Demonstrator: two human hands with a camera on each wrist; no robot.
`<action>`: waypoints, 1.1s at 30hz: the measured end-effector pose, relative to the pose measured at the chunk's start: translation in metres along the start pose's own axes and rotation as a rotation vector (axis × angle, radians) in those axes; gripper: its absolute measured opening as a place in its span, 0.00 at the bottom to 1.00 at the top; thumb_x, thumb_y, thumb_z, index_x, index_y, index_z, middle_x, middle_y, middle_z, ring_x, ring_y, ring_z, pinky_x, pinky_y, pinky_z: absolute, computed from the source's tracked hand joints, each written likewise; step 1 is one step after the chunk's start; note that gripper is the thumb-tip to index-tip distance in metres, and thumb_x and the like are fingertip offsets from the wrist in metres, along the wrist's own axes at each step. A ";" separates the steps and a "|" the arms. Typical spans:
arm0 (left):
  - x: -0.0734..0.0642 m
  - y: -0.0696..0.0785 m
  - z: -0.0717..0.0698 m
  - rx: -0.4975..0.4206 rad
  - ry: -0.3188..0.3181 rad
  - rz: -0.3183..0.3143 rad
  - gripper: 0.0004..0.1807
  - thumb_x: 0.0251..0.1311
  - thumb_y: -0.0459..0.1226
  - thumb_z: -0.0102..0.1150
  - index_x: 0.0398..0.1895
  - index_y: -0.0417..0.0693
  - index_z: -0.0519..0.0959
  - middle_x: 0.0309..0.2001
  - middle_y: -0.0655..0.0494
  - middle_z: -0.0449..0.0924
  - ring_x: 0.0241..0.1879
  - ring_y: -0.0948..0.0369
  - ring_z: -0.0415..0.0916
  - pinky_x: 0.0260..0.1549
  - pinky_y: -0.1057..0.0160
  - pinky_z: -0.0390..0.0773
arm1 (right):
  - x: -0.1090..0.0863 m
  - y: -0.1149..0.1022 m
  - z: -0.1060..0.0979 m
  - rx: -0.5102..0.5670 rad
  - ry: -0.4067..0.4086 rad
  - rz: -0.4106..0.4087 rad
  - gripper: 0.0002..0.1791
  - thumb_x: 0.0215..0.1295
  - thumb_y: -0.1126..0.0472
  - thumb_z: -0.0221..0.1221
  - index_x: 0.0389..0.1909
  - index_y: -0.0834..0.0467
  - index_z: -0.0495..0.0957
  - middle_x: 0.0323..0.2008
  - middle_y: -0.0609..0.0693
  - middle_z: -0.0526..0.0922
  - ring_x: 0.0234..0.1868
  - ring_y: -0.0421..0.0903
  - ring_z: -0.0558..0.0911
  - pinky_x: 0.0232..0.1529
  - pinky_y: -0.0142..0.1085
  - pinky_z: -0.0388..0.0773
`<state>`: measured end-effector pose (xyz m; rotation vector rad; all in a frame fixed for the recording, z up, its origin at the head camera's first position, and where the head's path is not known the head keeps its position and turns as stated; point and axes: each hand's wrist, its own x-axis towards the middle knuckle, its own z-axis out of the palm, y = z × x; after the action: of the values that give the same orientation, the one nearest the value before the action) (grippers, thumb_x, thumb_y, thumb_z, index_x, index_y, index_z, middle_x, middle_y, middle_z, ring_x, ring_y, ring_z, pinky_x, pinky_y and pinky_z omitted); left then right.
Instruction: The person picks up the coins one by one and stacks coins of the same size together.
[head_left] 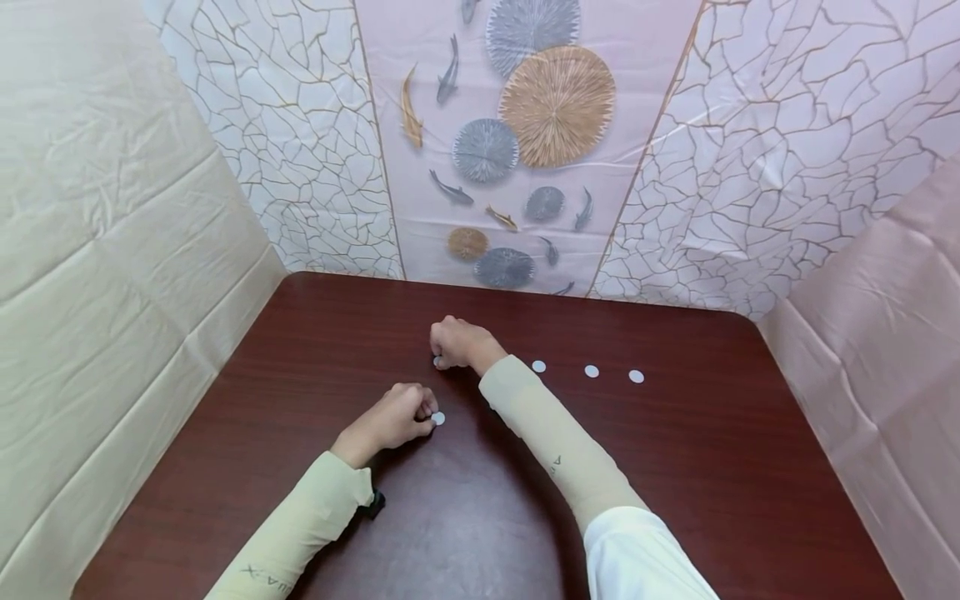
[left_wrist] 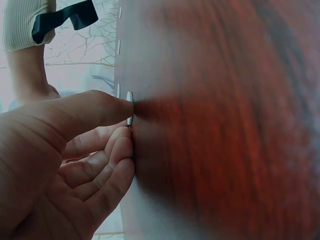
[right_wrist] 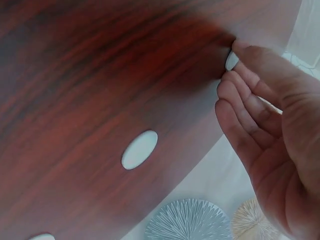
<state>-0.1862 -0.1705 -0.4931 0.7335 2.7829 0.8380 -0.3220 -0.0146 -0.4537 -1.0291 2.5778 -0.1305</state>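
Note:
Near the middle of the table, my left hand (head_left: 390, 421) has its thumb and curled fingers at the edge of a small white disc (head_left: 438, 418). The left wrist view shows that disc (left_wrist: 130, 116) flat against the tabletop, with the thumb tip on it. Farther back, my right hand (head_left: 461, 343) pinches a second white disc (head_left: 437, 361), mostly covered by its fingers. In the right wrist view this disc (right_wrist: 231, 61) shows between thumb and fingers at the table surface. Another white disc (right_wrist: 140, 149) lies apart from the right hand.
To the right of the right hand, three white discs lie in a row: a near one (head_left: 539, 366), a middle one (head_left: 592, 371) and an end one (head_left: 636, 376). Fabric walls (head_left: 750, 192) enclose the dark red wooden table (head_left: 712, 467) at the back and sides.

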 end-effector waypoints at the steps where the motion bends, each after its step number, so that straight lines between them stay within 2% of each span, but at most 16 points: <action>1: 0.000 0.000 0.000 0.003 0.002 0.002 0.04 0.61 0.30 0.70 0.36 0.43 0.84 0.34 0.55 0.84 0.36 0.63 0.81 0.39 0.66 0.82 | 0.001 0.000 -0.001 -0.002 -0.013 0.006 0.19 0.73 0.58 0.66 0.19 0.51 0.76 0.15 0.41 0.69 0.19 0.38 0.69 0.27 0.31 0.68; 6: -0.001 0.000 -0.001 0.008 0.009 0.005 0.04 0.61 0.30 0.71 0.36 0.44 0.84 0.34 0.55 0.83 0.36 0.62 0.81 0.39 0.67 0.82 | 0.006 -0.002 -0.006 -0.025 -0.039 0.026 0.20 0.72 0.57 0.66 0.19 0.50 0.71 0.21 0.43 0.68 0.22 0.40 0.69 0.28 0.32 0.67; 12: -0.001 0.001 -0.002 0.000 0.010 0.007 0.04 0.61 0.30 0.70 0.37 0.43 0.84 0.35 0.55 0.84 0.36 0.63 0.81 0.40 0.67 0.81 | 0.008 -0.006 -0.009 -0.019 -0.039 0.058 0.13 0.67 0.58 0.69 0.26 0.52 0.76 0.28 0.47 0.78 0.28 0.42 0.75 0.30 0.33 0.72; 20: -0.003 0.001 -0.002 0.000 -0.002 0.004 0.04 0.62 0.30 0.70 0.38 0.43 0.84 0.36 0.54 0.84 0.37 0.62 0.81 0.40 0.66 0.82 | 0.010 -0.001 0.002 -0.022 -0.024 0.020 0.13 0.64 0.55 0.72 0.24 0.51 0.78 0.25 0.45 0.80 0.25 0.41 0.77 0.28 0.32 0.72; 27: -0.003 0.002 0.000 -0.011 -0.007 0.029 0.04 0.62 0.29 0.69 0.38 0.41 0.84 0.36 0.51 0.85 0.37 0.60 0.82 0.38 0.68 0.81 | 0.005 0.007 0.013 -0.045 0.043 -0.058 0.18 0.60 0.56 0.71 0.19 0.49 0.72 0.16 0.42 0.70 0.19 0.39 0.67 0.25 0.31 0.67; 30: -0.003 0.002 -0.001 -0.005 -0.007 0.023 0.04 0.62 0.29 0.70 0.38 0.41 0.84 0.35 0.52 0.85 0.37 0.61 0.82 0.38 0.68 0.81 | 0.003 0.011 0.016 -0.041 0.096 -0.068 0.13 0.59 0.55 0.72 0.23 0.50 0.76 0.21 0.41 0.76 0.22 0.38 0.73 0.29 0.31 0.73; 33: -0.002 0.001 -0.002 0.000 -0.010 0.012 0.04 0.62 0.29 0.70 0.38 0.42 0.84 0.36 0.52 0.85 0.38 0.61 0.82 0.39 0.68 0.82 | 0.000 0.016 0.016 -0.020 0.135 -0.068 0.10 0.59 0.54 0.72 0.34 0.52 0.82 0.34 0.44 0.85 0.32 0.40 0.82 0.38 0.33 0.81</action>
<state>-0.1841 -0.1717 -0.4905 0.7528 2.7724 0.8341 -0.3261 -0.0019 -0.4721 -1.1530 2.6694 -0.1991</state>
